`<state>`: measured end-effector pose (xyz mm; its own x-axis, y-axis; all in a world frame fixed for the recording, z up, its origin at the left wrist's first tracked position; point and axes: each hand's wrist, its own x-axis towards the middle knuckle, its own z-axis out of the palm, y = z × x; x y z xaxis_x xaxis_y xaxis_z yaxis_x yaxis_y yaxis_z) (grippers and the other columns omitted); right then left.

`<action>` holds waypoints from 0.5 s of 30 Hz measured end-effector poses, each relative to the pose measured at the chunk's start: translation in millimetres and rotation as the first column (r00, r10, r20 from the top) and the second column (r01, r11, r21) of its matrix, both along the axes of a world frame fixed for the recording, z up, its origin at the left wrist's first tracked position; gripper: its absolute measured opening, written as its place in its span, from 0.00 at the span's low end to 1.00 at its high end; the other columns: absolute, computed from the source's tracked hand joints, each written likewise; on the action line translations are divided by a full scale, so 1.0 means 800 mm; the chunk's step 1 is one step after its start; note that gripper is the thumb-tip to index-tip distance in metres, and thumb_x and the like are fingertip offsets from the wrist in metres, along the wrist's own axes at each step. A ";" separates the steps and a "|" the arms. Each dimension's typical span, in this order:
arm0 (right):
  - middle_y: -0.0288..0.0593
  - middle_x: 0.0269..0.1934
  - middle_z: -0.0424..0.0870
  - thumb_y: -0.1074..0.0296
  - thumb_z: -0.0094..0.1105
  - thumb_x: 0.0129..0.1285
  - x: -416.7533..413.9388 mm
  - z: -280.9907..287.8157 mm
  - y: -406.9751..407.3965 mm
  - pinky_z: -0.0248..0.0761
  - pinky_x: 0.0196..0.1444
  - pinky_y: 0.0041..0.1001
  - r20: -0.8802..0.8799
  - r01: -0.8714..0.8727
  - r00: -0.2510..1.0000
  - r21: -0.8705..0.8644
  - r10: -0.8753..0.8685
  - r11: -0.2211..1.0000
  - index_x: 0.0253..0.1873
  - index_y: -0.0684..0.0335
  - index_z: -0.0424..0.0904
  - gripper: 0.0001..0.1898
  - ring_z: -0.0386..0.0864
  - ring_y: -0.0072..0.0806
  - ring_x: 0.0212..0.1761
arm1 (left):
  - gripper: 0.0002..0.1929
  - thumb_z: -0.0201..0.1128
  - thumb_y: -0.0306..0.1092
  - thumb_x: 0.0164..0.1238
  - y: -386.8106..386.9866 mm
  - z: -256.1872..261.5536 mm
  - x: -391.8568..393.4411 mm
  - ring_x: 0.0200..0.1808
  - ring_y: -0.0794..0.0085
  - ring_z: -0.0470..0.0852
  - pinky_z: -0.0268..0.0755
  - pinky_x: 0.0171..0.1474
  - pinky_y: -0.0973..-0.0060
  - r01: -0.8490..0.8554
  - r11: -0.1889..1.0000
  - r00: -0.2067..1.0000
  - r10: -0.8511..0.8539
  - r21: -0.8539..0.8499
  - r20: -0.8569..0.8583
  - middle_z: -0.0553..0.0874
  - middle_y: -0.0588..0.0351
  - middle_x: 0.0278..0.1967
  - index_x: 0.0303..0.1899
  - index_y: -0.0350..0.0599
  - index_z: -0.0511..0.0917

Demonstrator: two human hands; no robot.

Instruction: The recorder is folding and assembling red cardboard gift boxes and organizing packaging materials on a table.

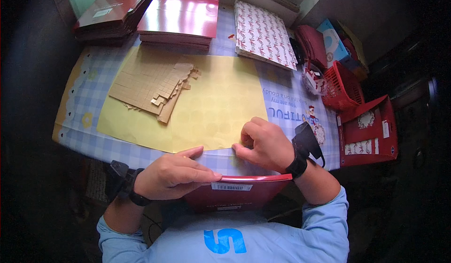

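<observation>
A dark red cardboard folder or flat box (239, 190) with a barcode label stands on edge between my body and the table's front. My left hand (179, 175) lies over its top edge, fingertips on the left part of that edge; whether it grips the folder is hidden. Above the folder's right end is my right hand (264, 145), fingers curled, thumb and forefinger near the front edge of a yellow sheet (218, 108). I cannot tell whether anything is between them. Brown paper sheets (148, 79) with small squares and scalloped pieces lie on the yellow sheet's left part.
Stacks of red folders (179, 12) stand at the back left. Red-and-white patterned boards or books (264, 34) lie at the back. At right are a clear bowl of small pieces (313, 81), a red plastic basket (341, 86) and an open red box (368, 132).
</observation>
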<state>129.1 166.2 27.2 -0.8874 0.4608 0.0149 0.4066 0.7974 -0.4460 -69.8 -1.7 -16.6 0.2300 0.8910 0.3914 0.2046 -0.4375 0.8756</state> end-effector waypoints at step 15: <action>0.50 0.27 0.77 0.66 0.62 0.53 0.001 0.000 0.001 0.74 0.33 0.38 -0.016 -0.017 1.000 -0.018 0.017 1.000 0.28 0.65 0.76 0.09 0.79 0.46 0.28 | 0.18 0.64 0.21 0.63 0.000 -0.001 -0.001 0.48 0.64 0.86 0.62 0.67 0.47 0.003 1.000 1.000 -0.003 0.004 -0.009 0.88 0.57 0.44 0.53 0.55 0.83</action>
